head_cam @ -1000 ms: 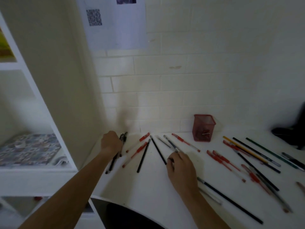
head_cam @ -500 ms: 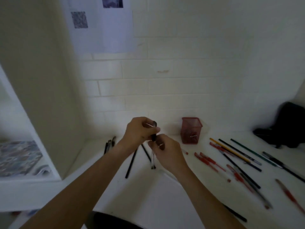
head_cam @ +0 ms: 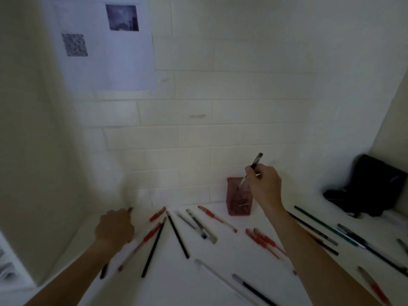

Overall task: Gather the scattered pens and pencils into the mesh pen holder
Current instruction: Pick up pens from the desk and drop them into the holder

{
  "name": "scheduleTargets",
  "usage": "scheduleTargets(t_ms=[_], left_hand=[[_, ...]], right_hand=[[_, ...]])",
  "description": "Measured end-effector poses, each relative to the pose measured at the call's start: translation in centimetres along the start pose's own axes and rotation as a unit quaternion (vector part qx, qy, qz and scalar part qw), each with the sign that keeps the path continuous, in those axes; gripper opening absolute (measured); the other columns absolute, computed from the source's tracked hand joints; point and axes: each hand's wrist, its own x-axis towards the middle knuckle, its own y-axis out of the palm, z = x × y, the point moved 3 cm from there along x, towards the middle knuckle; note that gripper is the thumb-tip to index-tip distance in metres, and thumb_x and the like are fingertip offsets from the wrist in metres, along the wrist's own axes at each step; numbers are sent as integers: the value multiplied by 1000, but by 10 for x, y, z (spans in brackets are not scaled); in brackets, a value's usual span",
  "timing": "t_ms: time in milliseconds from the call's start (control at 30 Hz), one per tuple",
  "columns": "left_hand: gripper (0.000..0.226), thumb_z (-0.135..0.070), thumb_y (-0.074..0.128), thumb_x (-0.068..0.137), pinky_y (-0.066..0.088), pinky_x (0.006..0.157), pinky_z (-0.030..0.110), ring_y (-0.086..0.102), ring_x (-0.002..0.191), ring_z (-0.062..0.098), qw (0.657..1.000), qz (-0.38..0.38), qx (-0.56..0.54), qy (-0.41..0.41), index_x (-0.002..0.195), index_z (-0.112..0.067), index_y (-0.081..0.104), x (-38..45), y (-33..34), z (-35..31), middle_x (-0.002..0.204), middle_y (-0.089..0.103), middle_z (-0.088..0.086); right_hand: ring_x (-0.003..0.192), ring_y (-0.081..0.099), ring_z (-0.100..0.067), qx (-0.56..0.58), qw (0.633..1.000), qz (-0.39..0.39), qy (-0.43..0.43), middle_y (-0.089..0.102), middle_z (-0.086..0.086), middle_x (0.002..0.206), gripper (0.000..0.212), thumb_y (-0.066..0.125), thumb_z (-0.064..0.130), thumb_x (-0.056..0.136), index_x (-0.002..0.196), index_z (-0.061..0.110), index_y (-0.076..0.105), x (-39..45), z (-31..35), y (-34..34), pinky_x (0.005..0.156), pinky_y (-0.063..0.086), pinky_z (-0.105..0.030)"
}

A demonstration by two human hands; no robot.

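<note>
The red mesh pen holder [head_cam: 234, 206] stands against the back wall. My right hand [head_cam: 263, 184] is just above and right of it, shut on a black-capped clear pen [head_cam: 256, 161] whose lower end dips into the holder. My left hand [head_cam: 114, 227] rests on the white table at the left, fingers curled over black pens [head_cam: 103, 271] that stick out beyond it. Red pens [head_cam: 152, 233], black pencils [head_cam: 177, 235] and several more pens [head_cam: 263, 240] lie scattered across the table.
A white shelf side panel [head_cam: 44, 173] bounds the table on the left. A black bag [head_cam: 373, 186] sits in the back right corner. Green and dark pencils [head_cam: 318, 221] lie to the right. A paper sheet [head_cam: 106, 45] hangs on the tiled wall.
My hands, joined over a pen in front of me, have parted. The right hand carried the pen to the holder; the left went back down onto the black pens at the left.
</note>
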Motion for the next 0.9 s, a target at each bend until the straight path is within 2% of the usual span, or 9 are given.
scheduleTargets(t_ms=[133, 233, 367, 433, 500, 567, 667, 767, 900], left_hand=[[21, -20, 57, 87, 45, 78, 31, 58, 103, 31, 1000, 30, 5, -4, 104, -8, 57, 5, 10, 6, 112, 57, 13], [21, -15, 53, 90, 46, 83, 31, 60, 104, 30, 1000, 30, 9, -4, 108, -4, 57, 10, 9, 5, 114, 59, 14], [20, -12, 58, 85, 49, 83, 28, 61, 104, 28, 999, 42, 13, -20, 103, -3, 59, 8, 5, -3, 112, 63, 15], [5, -9, 60, 83, 48, 77, 27, 63, 97, 27, 999, 32, 12, -26, 84, -7, 55, 6, 2, -5, 106, 66, 15], [19, -8, 58, 84, 46, 70, 27, 62, 84, 25, 1000, 18, -1, -23, 70, -11, 46, 5, 1, -5, 99, 68, 14], [5, -8, 57, 84, 49, 73, 31, 64, 85, 28, 1000, -3, -16, -12, 81, -6, 53, 4, 0, -3, 100, 68, 15], [14, -2, 53, 85, 51, 79, 34, 66, 94, 33, 999, -16, -26, -9, 98, 0, 59, 1, 1, -2, 103, 66, 18], [18, 1, 51, 85, 49, 83, 37, 63, 99, 37, 999, -27, -16, -9, 102, 2, 58, -4, 0, -1, 106, 65, 20], [17, 1, 52, 85, 47, 77, 35, 64, 96, 36, 999, -43, -23, -15, 100, 1, 60, -13, -5, 0, 103, 66, 20]], right_hand=[[91, 62, -35, -74, 996, 11, 46, 67, -14, 94, 44, 51, 58, 81, 83, 21, 75, 0, -29, 28, 78, 55, -39], [105, 57, -39, -108, 989, 43, 96, 63, -14, 109, 41, 55, 56, 83, 99, 24, 76, -6, -43, 40, 87, 54, -45], [99, 63, -39, -99, 989, 67, 85, 68, -17, 100, 66, 38, 70, 73, 108, 25, 74, -8, -57, 48, 85, 56, -43], [103, 59, -40, -98, 991, 57, 75, 64, -19, 102, 56, 46, 64, 82, 100, 19, 74, -10, -52, 45, 87, 54, -41], [108, 54, -41, -82, 994, 40, 68, 62, -23, 108, 43, 57, 49, 89, 97, 10, 73, -9, -48, 40, 89, 48, -40], [110, 53, -41, -68, 996, 10, 56, 61, -26, 113, 42, 60, 41, 92, 102, 2, 71, -10, -46, 35, 92, 47, -41], [108, 53, -41, -68, 995, -39, 65, 58, -26, 115, 49, 55, 43, 94, 109, -3, 64, -17, -38, 28, 91, 48, -43], [112, 50, -41, -80, 991, -52, 93, 54, -26, 123, 55, 52, 44, 96, 119, -5, 57, -27, -28, 21, 91, 46, -45], [119, 45, -44, -84, 988, -85, 98, 48, -28, 133, 54, 54, 32, 96, 134, -5, 48, -45, -13, 11, 92, 45, -49]])
